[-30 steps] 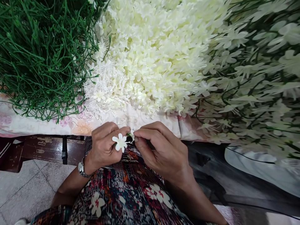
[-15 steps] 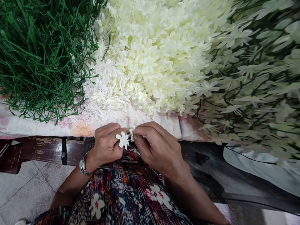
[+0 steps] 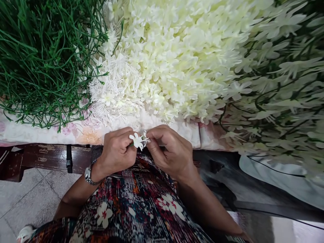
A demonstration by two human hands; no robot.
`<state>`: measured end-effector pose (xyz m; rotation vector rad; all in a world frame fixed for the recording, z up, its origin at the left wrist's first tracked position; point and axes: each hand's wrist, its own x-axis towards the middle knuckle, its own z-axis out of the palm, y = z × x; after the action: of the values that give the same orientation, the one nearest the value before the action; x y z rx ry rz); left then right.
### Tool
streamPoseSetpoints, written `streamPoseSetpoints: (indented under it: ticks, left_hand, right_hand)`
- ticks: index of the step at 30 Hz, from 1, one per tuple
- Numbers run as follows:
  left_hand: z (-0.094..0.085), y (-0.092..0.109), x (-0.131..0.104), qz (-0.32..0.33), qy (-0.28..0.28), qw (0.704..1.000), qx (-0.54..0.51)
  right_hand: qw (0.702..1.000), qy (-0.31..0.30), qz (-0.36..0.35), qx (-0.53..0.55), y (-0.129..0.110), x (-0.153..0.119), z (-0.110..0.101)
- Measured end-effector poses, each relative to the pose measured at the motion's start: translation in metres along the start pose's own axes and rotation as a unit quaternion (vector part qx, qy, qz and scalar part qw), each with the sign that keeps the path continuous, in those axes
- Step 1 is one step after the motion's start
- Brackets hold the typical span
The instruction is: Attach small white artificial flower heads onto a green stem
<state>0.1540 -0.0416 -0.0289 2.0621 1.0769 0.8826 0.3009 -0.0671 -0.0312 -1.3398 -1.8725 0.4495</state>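
My left hand (image 3: 116, 151) is closed in a pinch round a green artificial flower stem, most of it hidden in the fingers. A white five-petalled flower (image 3: 137, 141) sits at the stem's end, just off the fingertips. Close beside it, the thumb and forefinger of my right hand (image 3: 173, 152) pinch a small white artificial flower (image 3: 145, 138), partly covered by the fingers. The two hands are nearly touching, in front of the table edge. White stamen pieces (image 3: 115, 91) lie heaped on the table just beyond my left hand.
Green artificial stems (image 3: 45, 67) are piled at the left. Loose pale yellow-white flowers (image 3: 182, 64) cover the middle, and finished-looking white flower sprays (image 3: 280, 87) lie at the right. A floral cloth (image 3: 63, 133) covers the table edge, with a wooden bar (image 3: 54, 157) below.
Both hands have shifted slightly up in view. The white flower in my left hand has turned a little and moved right, towards the fingers of my right hand.
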Motion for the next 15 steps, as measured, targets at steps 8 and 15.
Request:
streamPoseSetpoints:
  ticks: [8,15]
  left_hand:
    - [-0.001,0.0027,0.0046,-0.02,-0.026,0.999,0.011]
    - [0.0035,0.0024,0.0043,-0.02,-0.003,1.0,0.007]
  right_hand:
    - [1.0,0.016,-0.003,0.015,0.0061,-0.0023,0.0047]
    - [0.999,0.038,-0.015,0.036,0.0091,-0.0022,0.0087]
